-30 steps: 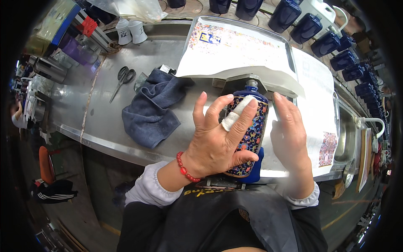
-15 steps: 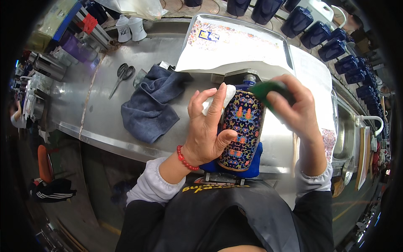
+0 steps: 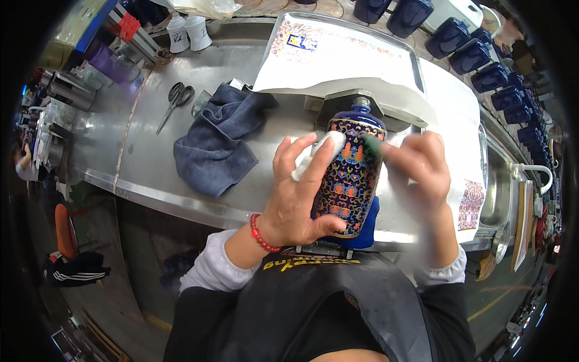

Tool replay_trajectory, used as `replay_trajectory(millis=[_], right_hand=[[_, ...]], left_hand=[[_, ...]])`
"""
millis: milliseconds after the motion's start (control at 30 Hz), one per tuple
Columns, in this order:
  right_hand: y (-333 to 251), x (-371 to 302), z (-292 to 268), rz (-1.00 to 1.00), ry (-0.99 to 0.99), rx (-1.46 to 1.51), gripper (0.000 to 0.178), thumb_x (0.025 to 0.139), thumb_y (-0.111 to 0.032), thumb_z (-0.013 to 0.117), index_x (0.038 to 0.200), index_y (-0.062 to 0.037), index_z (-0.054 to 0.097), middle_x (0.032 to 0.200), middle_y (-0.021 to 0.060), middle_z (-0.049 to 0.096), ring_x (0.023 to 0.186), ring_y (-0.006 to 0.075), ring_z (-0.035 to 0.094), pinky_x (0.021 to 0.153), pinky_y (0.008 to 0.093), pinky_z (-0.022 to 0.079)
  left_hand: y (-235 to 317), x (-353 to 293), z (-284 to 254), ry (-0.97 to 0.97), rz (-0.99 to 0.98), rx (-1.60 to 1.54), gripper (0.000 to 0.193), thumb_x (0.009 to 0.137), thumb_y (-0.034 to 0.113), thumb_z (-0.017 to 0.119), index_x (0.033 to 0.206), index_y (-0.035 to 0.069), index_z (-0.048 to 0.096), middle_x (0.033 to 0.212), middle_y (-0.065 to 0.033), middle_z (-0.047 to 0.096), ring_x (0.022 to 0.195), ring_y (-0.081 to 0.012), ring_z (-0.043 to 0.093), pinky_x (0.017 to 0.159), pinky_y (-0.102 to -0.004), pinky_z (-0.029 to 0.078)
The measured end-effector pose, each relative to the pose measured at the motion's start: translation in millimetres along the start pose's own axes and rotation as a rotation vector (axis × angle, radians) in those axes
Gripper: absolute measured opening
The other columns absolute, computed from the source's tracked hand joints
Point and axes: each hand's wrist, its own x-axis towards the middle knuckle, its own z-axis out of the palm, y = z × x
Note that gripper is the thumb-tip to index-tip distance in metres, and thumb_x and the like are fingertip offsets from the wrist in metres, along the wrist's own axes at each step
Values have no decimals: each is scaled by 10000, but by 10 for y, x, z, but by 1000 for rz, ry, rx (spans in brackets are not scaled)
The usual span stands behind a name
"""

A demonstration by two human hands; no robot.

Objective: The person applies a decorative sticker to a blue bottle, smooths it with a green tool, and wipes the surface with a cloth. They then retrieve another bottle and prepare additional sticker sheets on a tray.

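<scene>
A dark blue bottle (image 3: pixel 347 181) with a colourful floral pattern lies tilted in front of me. Its neck points away, by a dark angular block (image 3: pixel 335 104), and its base end is over a blue cloth pad (image 3: pixel 369 224). My left hand (image 3: pixel 295 196) presses along the bottle's left side, a white wad of cloth (image 3: pixel 333 142) tucked between fingers and thumb. On the right, my blurred right hand (image 3: pixel 422 169) grips a flat green scraper (image 3: pixel 372 143), whose edge meets the patterned face near the shoulder. Most of the scraper is hidden by fingers or smeared.
A crumpled blue-grey towel (image 3: pixel 217 145) and black scissors (image 3: pixel 175 104) lie on the metal bench to the left. Behind stands a tray (image 3: pixel 416 66) with printed transfer sheets (image 3: pixel 338 60). Dark blue bottles (image 3: pixel 470 55) line the far right, beyond a sink (image 3: pixel 496 187).
My right hand has lowered the green scraper from above the bottle's upper right corner onto its patterned face. My left hand stays at the bottle's left side with the white cloth.
</scene>
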Motion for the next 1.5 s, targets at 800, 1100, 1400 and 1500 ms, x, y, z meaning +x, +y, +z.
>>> replay_trajectory(millis=[800,1100,1400,1500], right_hand=[[-304,-539,228,212,-178,-118,646,752,66,663,1366,-137,643,1495,199,473,1208,397,526,1028,467,467],[-378,-423,171,178,-187,-173,620,771,26,663,1368,-142,646,1444,200,482,1187,396,520,1021,472,464],[-362,-393,141,149,-218,-191,642,759,65,635,1362,-157,650,1415,198,489,1192,396,514,1022,475,462],[-354,-367,149,243,-196,-93,654,749,70,637,1357,-168,654,1385,189,499,1196,388,511,1023,474,461]], left_hand=[[126,-15,-44,-181,-23,273,1109,841,878,385,1535,13,407,1531,-193,457,1432,-408,311,1204,-591,41],[176,40,-26,-114,15,280,1051,861,837,403,1509,11,451,1483,-217,474,1359,-397,376,1169,-640,81],[172,41,-21,-110,2,240,1050,871,822,419,1512,-10,430,1480,-228,470,1360,-394,380,1172,-630,86],[166,40,-14,-100,-6,207,1050,873,818,424,1514,-14,422,1480,-236,463,1363,-397,375,1172,-629,88]])
